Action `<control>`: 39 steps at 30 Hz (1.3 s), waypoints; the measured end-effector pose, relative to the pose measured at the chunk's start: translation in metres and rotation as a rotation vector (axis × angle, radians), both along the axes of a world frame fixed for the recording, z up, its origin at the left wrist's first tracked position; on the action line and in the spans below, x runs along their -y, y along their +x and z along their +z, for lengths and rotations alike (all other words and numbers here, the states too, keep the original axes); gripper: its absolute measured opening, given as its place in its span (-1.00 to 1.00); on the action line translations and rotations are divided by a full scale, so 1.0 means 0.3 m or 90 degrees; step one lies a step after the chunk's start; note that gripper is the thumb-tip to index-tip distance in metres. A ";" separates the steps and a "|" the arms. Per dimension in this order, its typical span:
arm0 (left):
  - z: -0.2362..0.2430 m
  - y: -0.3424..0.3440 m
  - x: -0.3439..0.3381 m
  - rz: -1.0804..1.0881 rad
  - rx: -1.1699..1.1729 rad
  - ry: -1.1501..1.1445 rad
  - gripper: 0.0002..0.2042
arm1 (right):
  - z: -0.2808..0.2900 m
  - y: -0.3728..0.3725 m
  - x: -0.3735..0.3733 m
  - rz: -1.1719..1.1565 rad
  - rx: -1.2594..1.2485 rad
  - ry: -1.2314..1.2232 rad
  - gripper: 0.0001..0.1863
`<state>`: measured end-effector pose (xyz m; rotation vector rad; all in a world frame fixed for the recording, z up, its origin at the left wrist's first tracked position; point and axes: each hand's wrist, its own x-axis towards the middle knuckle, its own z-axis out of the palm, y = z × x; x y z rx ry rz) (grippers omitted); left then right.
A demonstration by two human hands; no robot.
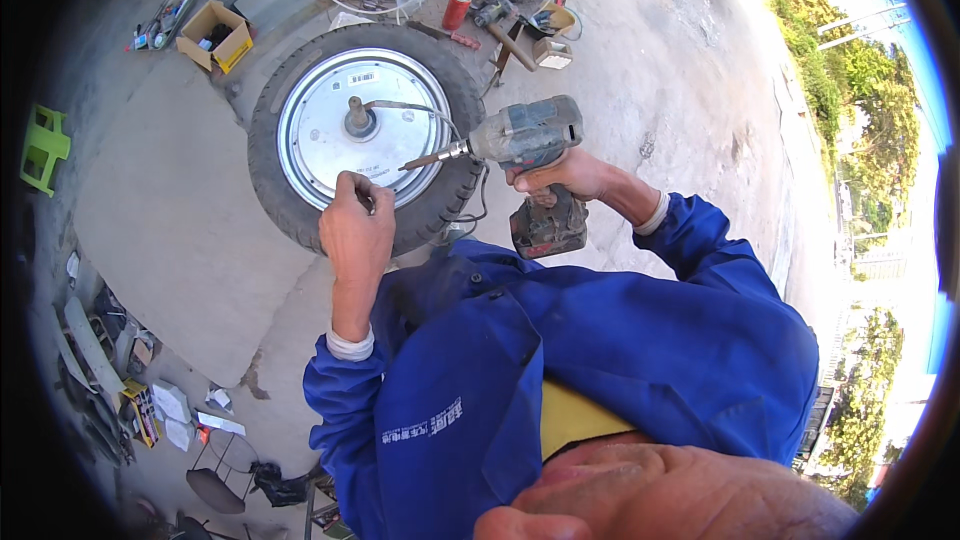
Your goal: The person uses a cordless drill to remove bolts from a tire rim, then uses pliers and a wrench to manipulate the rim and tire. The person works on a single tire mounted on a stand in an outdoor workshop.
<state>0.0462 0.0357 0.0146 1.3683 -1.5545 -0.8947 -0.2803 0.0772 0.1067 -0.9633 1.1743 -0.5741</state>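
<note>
With the wheel (365, 130) lying flat on the ground, the left hand (355, 230) pinches something small at the hub cover while the right hand (560, 175) grips the cordless driver (525, 145), whose bit may slip onto the fingers (362, 198) nearby.

Left hand (355, 230): forearm extended forward, fingers curled inward with the tips pinched together, apparently on something too small to identify. Right hand (560, 178): elbow bent outward, wrist raised, fingers wrapped in a closed grip.

A cardboard box (214, 34), red spray can (457, 7) and green stool (44, 148) sit on concrete.
</note>
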 end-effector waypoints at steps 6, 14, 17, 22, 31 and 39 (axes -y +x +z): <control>-0.032 -0.010 -0.029 -0.092 -0.888 0.481 -0.84 | -0.008 -0.023 -0.050 -0.040 -0.117 -0.029 -0.83; -0.096 -0.078 -0.067 0.058 0.034 -0.060 -0.79 | 0.017 -0.020 -0.029 -0.005 -0.241 -0.097 -0.82; -0.109 -0.080 -0.063 0.049 0.037 -0.096 -0.82 | 0.028 -0.023 -0.017 -0.002 -0.247 -0.084 -0.82; -0.112 -0.082 -0.054 0.051 0.031 -0.111 -0.83 | 0.074 -0.016 0.005 0.028 -0.297 -0.098 -0.80; -0.125 -0.010 -0.006 0.042 0.051 -0.165 -0.84 | 0.305 0.133 0.207 0.342 -0.583 -0.292 -0.66; -0.125 0.086 0.041 0.105 0.042 -0.159 -0.84 | 0.359 0.369 0.388 0.632 -0.724 -0.356 -0.64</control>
